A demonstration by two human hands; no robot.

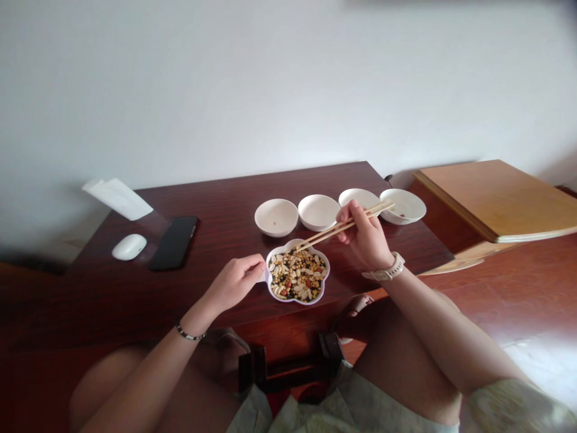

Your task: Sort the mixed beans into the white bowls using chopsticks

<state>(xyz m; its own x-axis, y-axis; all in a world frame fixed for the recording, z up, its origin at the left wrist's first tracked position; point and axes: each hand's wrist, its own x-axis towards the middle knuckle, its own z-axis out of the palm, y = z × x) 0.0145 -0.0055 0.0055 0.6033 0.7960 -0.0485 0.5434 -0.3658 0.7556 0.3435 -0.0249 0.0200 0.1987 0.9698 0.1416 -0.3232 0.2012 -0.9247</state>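
My left hand (238,281) is closed on the short handle of a flower-shaped dish (325,288), which rests near the table's front edge. Mixed beans, seeds and nuts (297,276) fill the dish, in black, yellow, white and reddish brown. In my right hand (364,234) is a pair of wooden chopsticks (327,234), their tips at the far rim of the dish, over the mix. I cannot make out anything between the tips. Beyond the dish stand white bowls in a row: a left bowl (276,228) with a small speck inside, a second bowl (318,224), and a third bowl (358,195) partly behind my right hand.
A fourth bowl (417,213) at the row's right end holds a few reddish bits. On the dark table (216,204) lie a black phone (174,243), a white rounded case (129,247) and white paper (119,198). A wooden cabinet (500,198) stands to the right.
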